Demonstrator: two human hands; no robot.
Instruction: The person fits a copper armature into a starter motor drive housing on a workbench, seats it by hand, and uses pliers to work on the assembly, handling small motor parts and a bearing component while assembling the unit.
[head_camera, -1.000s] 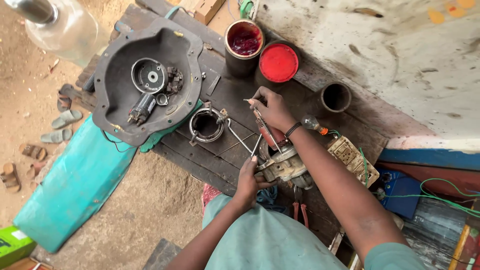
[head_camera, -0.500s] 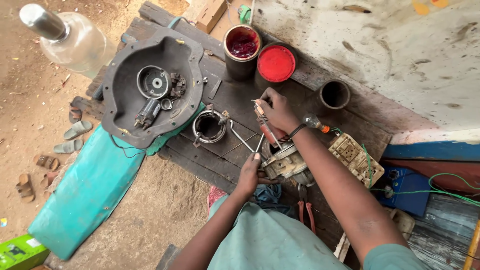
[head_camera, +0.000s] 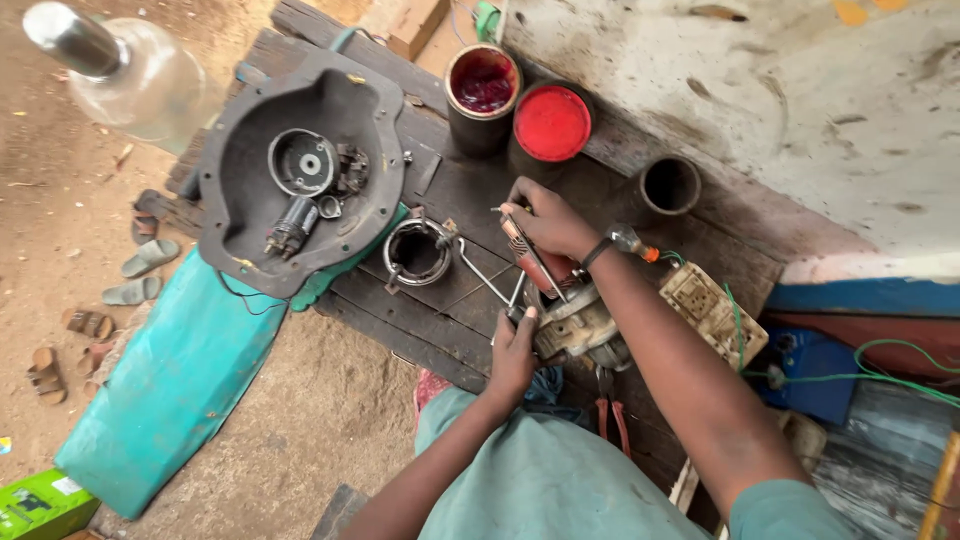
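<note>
A: Red-handled tool (head_camera: 530, 255), mid-bench: right hand (head_camera: 548, 218) is gripping it, fingers curled tight.
B: Left hand (head_camera: 513, 352) is pinching the metal part (head_camera: 578, 325) near the bench's edge.

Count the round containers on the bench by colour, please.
Red tin: 1
Red lid: 1
Dark cup: 1
Total: 3
</note>
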